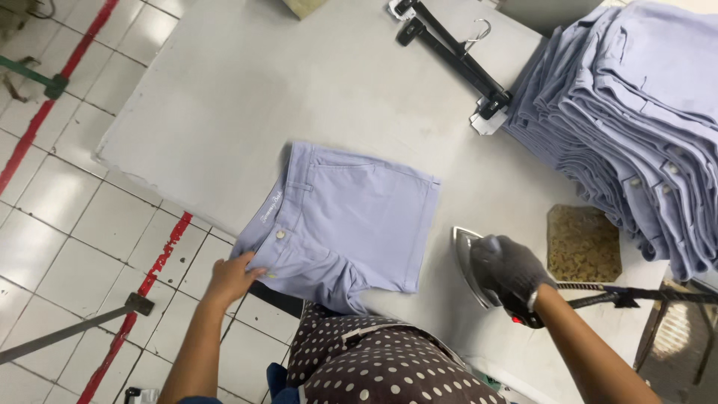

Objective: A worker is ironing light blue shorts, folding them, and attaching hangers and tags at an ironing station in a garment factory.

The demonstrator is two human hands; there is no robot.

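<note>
Lilac shorts pinned at the waistband, iron tipped up alongside.

The bare left hand (233,275) has its fingers closed on the waistband corner of the shorts (340,224), which lie flat on the grey pressing table (224,97). The gloved right hand (511,269) wraps the handle of the iron (473,263), tilted just right of the shorts. Beyond lie a folded stack (636,112) and black hangers (456,56).
</note>
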